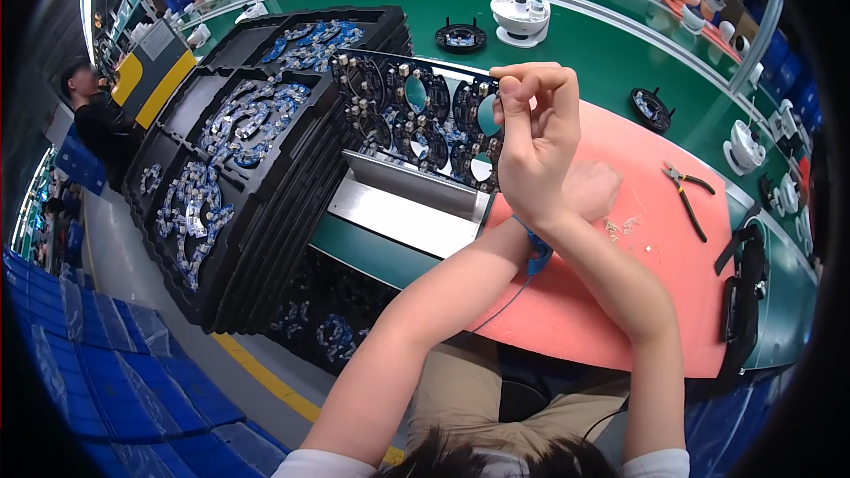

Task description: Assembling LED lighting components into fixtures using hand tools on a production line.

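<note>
Two hands overlapping, right hand (536, 137) fingers pinched on black parts tray (416, 115), left hand hidden, grip unclear, tray tilted leftward

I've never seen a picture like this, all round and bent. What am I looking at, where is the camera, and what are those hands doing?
The camera sits on a worker's head and looks down, and its wide lens bends straight edges. The two bare forearms coming from the bottom are that person's own. The right hand is raised in front, fingers pinched near the edge of a black tray of ring-shaped parts propped on a metal stand; exactly what it pinches is too small to tell. The left hand is mostly hidden behind it, with a blue wrist strap and its cord nearby. On the pink mat lie pliers and small white scraps. More stacked trays stand to the left. Other people work in the background.
</note>
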The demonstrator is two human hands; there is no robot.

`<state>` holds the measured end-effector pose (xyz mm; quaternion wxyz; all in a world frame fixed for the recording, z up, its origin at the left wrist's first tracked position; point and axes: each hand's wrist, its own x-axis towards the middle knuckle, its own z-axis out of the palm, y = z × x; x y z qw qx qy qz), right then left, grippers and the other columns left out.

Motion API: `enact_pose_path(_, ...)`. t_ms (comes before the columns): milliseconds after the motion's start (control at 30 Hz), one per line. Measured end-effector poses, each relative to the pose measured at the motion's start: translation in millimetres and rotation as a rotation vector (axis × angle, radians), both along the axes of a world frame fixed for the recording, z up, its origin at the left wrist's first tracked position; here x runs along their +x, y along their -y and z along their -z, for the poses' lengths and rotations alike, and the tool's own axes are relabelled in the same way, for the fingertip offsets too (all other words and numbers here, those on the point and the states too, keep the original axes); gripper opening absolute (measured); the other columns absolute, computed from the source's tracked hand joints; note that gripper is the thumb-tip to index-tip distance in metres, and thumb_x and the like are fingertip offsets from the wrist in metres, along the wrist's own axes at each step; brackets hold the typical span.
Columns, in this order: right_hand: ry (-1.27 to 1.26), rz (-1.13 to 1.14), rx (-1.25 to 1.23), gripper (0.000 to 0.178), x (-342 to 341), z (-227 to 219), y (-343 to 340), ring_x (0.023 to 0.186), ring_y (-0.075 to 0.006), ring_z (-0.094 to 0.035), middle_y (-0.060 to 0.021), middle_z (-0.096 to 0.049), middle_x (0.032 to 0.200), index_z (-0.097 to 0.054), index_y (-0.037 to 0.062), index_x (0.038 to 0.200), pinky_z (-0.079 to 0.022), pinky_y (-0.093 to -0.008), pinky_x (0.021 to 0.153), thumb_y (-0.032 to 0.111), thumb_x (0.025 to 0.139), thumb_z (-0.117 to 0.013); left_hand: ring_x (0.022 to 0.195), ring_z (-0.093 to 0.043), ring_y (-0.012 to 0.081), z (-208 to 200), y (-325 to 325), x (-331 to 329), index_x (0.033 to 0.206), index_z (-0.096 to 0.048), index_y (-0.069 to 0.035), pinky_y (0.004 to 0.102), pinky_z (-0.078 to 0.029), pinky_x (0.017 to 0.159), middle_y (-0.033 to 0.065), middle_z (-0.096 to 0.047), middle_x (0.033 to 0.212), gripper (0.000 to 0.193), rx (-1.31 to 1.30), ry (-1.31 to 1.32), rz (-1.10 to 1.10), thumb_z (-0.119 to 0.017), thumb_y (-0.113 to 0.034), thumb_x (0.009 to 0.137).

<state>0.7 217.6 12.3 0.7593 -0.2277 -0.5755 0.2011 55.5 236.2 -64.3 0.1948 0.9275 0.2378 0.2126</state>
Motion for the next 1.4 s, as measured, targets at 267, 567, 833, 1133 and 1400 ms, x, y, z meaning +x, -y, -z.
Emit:
enact_pose_path(267,-0.056,-0.007,0.08,0.015,1,-1,3,0.069,-0.0051,-0.044,-0.0078,-0.053,0.098,-0.044,0.0035,0.092,-0.04,-0.0179,0.058,-0.011,0.091,-0.047,0.075,-0.061,0.041,-1,0,4,0.079,-0.057,0.003,0.0505,-0.048,0.068,0.023,-0.062,0.08,0.016,0.004,0.007,0.016,-0.046,-0.008,0.085)
enact_pose_path(567,-0.057,-0.028,0.074,0.014,-2,2,1,0.068,-0.0047,-0.044,-0.0075,-0.053,0.098,-0.044,0.0037,0.091,-0.04,-0.0178,0.057,-0.01,0.092,-0.048,0.073,-0.061,0.0407,1,-2,2,0.078,-0.056,0.003,0.0505,-0.048,0.066,0.0229,-0.061,0.077,0.015,-0.002,-0.008,0.014,-0.046,-0.007,0.085)
enact_pose_path(833,-0.127,-0.051,0.081,0.014,0,-9,5,0.068,-0.0054,-0.044,-0.0082,-0.053,0.097,-0.044,0.0037,0.09,-0.041,-0.0181,0.058,-0.01,0.092,-0.048,0.073,-0.059,0.0411,-4,1,1,0.077,-0.054,0.003,0.0504,-0.046,0.066,0.0232,-0.06,0.077,0.016,-0.009,-0.01,0.011,-0.045,-0.007,0.086)
enact_pose_path(1133,0.003,-0.025,0.063,0.012,-2,1,1,0.069,-0.0069,-0.046,-0.0094,-0.056,0.099,-0.041,0.0048,0.095,-0.043,-0.0201,0.061,-0.003,0.096,-0.05,0.074,-0.059,0.041,-4,0,0,0.078,-0.055,0.003,0.0506,-0.047,0.067,0.0232,-0.06,0.078,0.015,0.001,0.005,0.011,-0.046,-0.007,0.085)
enact_pose_path(1400,0.107,-0.013,-0.194,0.026,6,-4,-13,0.067,-0.0079,-0.054,-0.0057,-0.063,0.083,-0.06,0.0017,0.116,-0.043,-0.0232,0.057,0.019,0.101,-0.047,0.08,-0.061,0.0408,-2,2,2,0.085,-0.058,0.001,0.0516,-0.049,0.07,0.0212,-0.062,0.083,0.014,-0.002,-0.004,-0.024,-0.048,-0.009,0.086)
